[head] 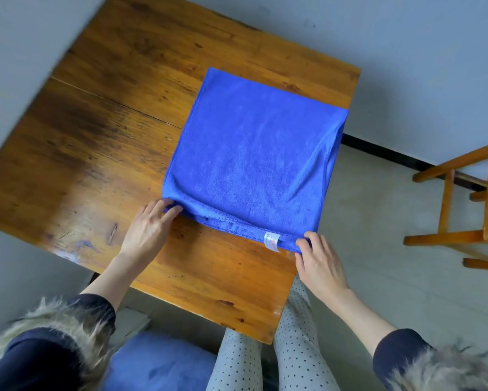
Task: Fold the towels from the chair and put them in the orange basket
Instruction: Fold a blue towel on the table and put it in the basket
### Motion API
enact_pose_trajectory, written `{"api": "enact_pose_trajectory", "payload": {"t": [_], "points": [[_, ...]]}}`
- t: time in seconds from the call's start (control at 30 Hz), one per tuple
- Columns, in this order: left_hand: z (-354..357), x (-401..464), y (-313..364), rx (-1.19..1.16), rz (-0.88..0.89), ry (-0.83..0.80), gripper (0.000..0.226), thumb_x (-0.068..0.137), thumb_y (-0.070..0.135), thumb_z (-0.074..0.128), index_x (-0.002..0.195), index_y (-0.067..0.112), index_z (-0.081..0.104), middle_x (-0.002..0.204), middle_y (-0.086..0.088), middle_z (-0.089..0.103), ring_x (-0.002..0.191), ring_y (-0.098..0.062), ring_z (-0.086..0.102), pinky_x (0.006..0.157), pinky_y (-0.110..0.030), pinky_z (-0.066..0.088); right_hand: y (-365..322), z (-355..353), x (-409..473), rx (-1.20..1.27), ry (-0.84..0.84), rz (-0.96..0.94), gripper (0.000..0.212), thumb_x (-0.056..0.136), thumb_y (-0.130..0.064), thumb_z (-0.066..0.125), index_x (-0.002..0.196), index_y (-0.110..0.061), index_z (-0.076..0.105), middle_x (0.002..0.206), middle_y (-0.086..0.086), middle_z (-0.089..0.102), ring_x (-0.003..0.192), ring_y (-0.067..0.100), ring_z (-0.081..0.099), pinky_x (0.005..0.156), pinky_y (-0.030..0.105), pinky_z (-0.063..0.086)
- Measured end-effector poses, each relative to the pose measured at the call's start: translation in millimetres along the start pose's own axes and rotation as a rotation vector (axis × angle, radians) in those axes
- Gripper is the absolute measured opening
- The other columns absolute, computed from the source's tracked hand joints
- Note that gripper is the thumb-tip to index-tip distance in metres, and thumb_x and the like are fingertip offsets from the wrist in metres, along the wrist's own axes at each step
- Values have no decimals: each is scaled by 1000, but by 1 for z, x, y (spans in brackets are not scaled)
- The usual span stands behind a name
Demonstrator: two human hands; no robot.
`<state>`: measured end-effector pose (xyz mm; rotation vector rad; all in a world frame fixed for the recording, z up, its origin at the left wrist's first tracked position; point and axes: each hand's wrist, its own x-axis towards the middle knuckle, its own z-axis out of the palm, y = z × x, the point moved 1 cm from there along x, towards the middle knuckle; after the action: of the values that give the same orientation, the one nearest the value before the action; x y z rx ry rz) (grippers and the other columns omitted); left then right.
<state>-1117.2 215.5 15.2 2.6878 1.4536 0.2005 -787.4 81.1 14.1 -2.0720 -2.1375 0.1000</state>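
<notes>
From the head view I am looking down on a wooden table (101,131) with a blue towel (254,153) lying folded on it, and I am placing everything else by that towel. The towel is sitting toward the table's right side; its right edge is hanging slightly over the table's right edge, and its far edge is lying close to the table's far edge. Bare wood is lying open to the towel's left, wide and unobstructed, and a narrower strip of wood is showing between the towel's near edge and the table's near edge.

My left hand (148,225) is pinching the towel's near left corner, fingers curled around the cloth. My right hand (318,262) is gripping the near right corner, with the thumb and fingers closed on the hem. Both hands are holding the near edge just above the wood.

A small white label (272,241) is sticking out of the near hem, just left of my right hand; its red print is too small for me to read.

Right of the towel, well apart across open floor, a wooden chair (468,210) is standing partly in frame. Below the towel, under the table's near edge, a blurred blue shape (163,362) is showing; I cannot tell what it is.
</notes>
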Motion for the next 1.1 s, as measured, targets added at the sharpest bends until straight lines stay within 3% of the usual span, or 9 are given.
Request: {"api": "enact_pose_trajectory", "payload": {"t": [0.1,0.27,0.4,0.63,0.7,0.8,0.93,1.03,1.1], "points": [[3,3,1,26,-9,-9,35,73,-3,53,105,4,64,106,-19,59,89,-34,54,66,-39,49,0,2,3,-49,21,-12,25,61,-1,78,79,-6,62,81,10,58,66,28,55,56,34,48],[5,7,-1,37,-25,-51,31,73,-8,69,102,2,64,102,-17,59,89,-35,55,69,-43,45,-1,10,5,-100,18,12,26,57,7,73,74,-7,60,76,10,56,63,28,54,53,34,46],[3,15,1,76,-2,-37,22,76,0,61,97,5,64,95,-13,60,82,-33,58,67,-42,40,2,6,10,-112,-13,-30,22,62,10,46,68,-9,55,70,9,50,58,28,53,48,34,46],[1,3,17,150,-102,-76,41,75,7,30,104,5,59,103,-15,58,87,-34,57,69,-42,40,8,-4,13,-80,-78,-26,35,44,18,67,65,-7,55,68,9,51,56,28,53,46,33,47],[1,4,19,184,-122,-78,38,76,8,32,102,6,60,98,-15,58,84,-34,57,68,-42,36,12,-4,10,-40,-66,-41,32,51,9,79,65,-8,56,68,8,53,58,27,55,48,32,48],[0,7,19,220,-113,-68,34,76,9,36,97,6,62,89,-14,58,77,-33,57,66,-40,31,17,-6,6,26,-6,-36,20,66,-5,81,67,-6,61,70,6,56,60,24,58,51,30,51],[0,3,21,213,-109,-57,32,72,4,45,99,5,61,88,-14,58,76,-33,57,65,-40,35,20,-11,6,69,46,0,17,66,0,79,68,-5,63,71,7,59,59,24,58,50,27,50],[2,-7,25,199,-150,-66,37,73,1,47,107,5,58,102,-16,58,86,-35,57,69,-42,38,20,-18,11,80,100,11,9,77,-2,65,68,-4,63,72,8,60,61,27,59,52,32,52],[4,-11,27,181,-195,-75,37,73,-5,56,109,5,59,107,-17,58,90,-36,57,71,-43,39,21,-25,16,88,132,21,20,83,-11,50,70,-5,63,74,8,60,63,28,60,55,34,52]]}}
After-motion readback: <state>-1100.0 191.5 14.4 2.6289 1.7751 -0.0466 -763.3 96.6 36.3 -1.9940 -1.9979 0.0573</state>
